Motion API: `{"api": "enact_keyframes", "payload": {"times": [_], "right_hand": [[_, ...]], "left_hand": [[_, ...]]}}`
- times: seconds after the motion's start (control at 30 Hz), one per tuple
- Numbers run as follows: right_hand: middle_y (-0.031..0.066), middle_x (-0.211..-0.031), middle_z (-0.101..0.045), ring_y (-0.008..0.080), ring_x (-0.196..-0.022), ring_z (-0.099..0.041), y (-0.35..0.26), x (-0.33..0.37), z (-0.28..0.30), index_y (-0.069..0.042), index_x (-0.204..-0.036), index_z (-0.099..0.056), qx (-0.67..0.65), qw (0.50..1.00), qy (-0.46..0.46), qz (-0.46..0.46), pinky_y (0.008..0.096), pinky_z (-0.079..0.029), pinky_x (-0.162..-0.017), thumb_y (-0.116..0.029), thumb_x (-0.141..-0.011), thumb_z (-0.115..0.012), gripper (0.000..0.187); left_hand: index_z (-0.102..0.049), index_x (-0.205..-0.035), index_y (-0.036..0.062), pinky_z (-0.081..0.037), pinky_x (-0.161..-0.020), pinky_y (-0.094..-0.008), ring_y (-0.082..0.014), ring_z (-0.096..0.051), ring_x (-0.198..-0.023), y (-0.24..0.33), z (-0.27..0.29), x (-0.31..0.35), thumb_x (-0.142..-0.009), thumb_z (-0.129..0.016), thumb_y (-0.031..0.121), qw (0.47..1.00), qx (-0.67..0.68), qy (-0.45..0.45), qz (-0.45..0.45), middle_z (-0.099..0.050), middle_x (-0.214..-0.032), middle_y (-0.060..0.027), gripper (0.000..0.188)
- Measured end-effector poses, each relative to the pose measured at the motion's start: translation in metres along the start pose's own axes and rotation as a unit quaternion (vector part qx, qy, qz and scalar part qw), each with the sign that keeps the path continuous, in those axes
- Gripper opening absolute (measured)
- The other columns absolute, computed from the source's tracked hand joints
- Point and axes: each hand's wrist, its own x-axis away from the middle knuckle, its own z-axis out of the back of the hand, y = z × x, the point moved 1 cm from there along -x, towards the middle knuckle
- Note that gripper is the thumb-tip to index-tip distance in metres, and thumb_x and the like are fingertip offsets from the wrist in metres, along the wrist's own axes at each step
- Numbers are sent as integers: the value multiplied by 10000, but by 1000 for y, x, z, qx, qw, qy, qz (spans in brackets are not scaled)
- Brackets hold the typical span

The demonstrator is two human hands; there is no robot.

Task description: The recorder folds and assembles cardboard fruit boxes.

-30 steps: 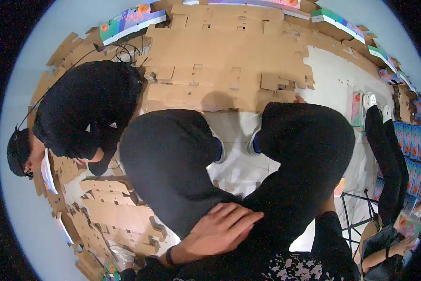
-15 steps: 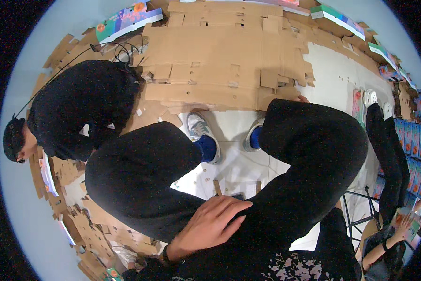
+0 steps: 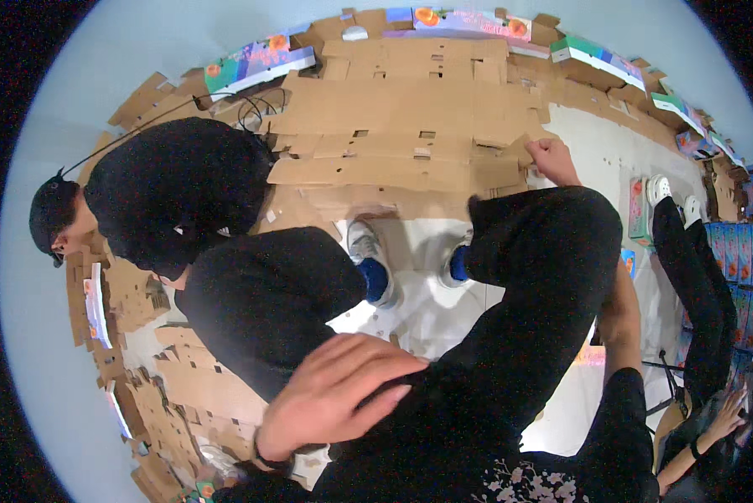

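My left hand (image 3: 338, 398) lies over my lap, its fingers stretched out and holding nothing. Beyond my right knee, my right hand (image 3: 554, 161) is closed at the right corner of a flattened cardboard sheet (image 3: 401, 172), its fingertips seeming to pinch the edge. That sheet is the nearest layer of a broad pile of flattened brown cardboard (image 3: 410, 101) with slots and small holes, spread in front of my shoes. Part of my right forearm is hidden behind my knee.
A crouching person in black (image 3: 175, 184) is close on my left, beside a black cable (image 3: 133, 126). Printed, colourful cartons (image 3: 259, 67) line the far wall. On the right are another person's legs (image 3: 686, 268), stacked blue boxes (image 3: 737, 251) and black metal legs (image 3: 665, 377).
My right hand has come up from behind my knee, lifting the sheet's corner slightly. My left hand has shifted a little left. The view has tilted, showing more of the far wall.
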Motion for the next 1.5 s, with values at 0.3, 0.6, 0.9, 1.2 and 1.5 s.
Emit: {"api": "enact_keyframes", "payload": {"times": [0.3, 0.6, 0.9, 1.2, 1.5], "right_hand": [[-5, -583, -527, 83, -503, -474, -149, 23, 130, -98, -676, -583, -146, 988, -51, 9, 259, -366, -462, -318, -868, -665, 303], [2, -579, -538, 85, -499, -495, -182, 7, 138, -108, -645, -565, -31, 998, -44, -32, 241, -393, -474, -312, -855, -657, 307], [100, -537, -623, 152, -490, -631, -135, -31, 110, 42, -594, -664, 182, 977, -88, 75, 320, -492, -500, -312, -865, -630, 447], [59, -836, -697, 137, -716, -682, -104, -26, 121, -33, -987, -688, 166, 979, -98, -69, 298, -535, -584, -360, -916, -643, 339], [59, -1015, -688, 154, -924, -657, -157, -16, 81, -49, -1200, -621, -78, 989, -123, 10, 291, -523, -801, -384, -951, -616, 418]], "left_hand": [[-665, -1082, 23, -522, -854, -369, -253, -675, -952, -1, 81, -91, -878, -671, 60, 998, -47, 26, -46, -705, -1030, -110, 208], [-619, -1130, 18, -519, -799, -369, -265, -653, -888, -105, 78, -214, -914, -614, 228, 999, -48, -1, -4, -681, -1004, -129, 302], [-582, -1188, 28, -522, -853, -446, -364, -647, -983, -171, 62, -198, -902, -641, 292, 980, -113, -163, 29, -660, -1056, -198, 393], [-568, -1135, 23, -499, -850, -512, -425, -627, -984, -163, 53, -207, -935, -569, 368, 951, -119, -279, -54, -652, -1035, -227, 399], [-547, -1244, 10, -491, -915, -481, -419, -611, -1041, -148, 47, -223, -950, -562, 366, 952, -163, -247, -79, -634, -1067, -238, 462]]}}
